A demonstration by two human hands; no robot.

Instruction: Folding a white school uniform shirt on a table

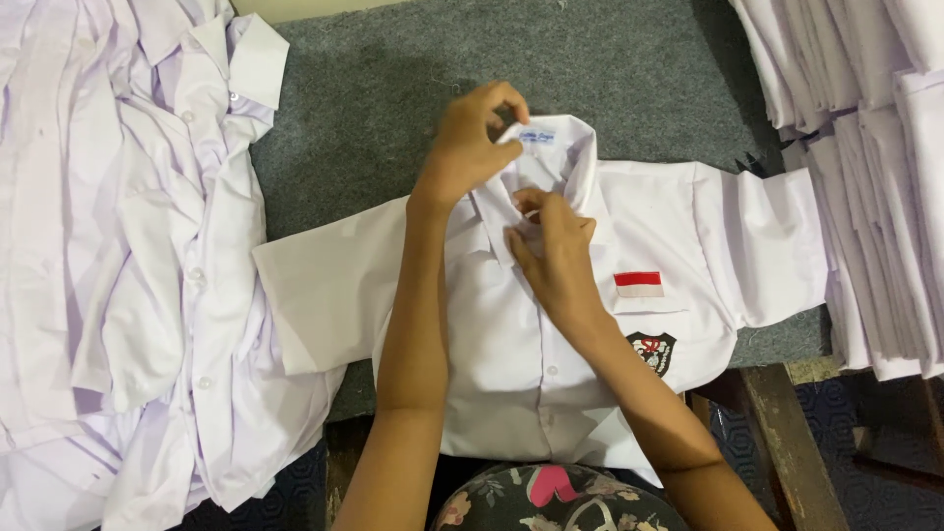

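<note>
A white short-sleeved shirt [511, 334] lies face up on a grey felt-covered table [413, 79], with a red-and-white patch and a dark shield badge on its chest pocket. My left hand [470, 138] pinches the left side of the collar near the small neck label. My right hand [551, 246] grips the front placket just under the collar, at the top button. The two hands are close together over the neck opening.
A loose heap of white shirts [128, 256] covers the table's left side. Stacks of folded white shirts [875, 147] stand at the right. A wooden table edge [787, 433] shows at the lower right, above dark patterned flooring.
</note>
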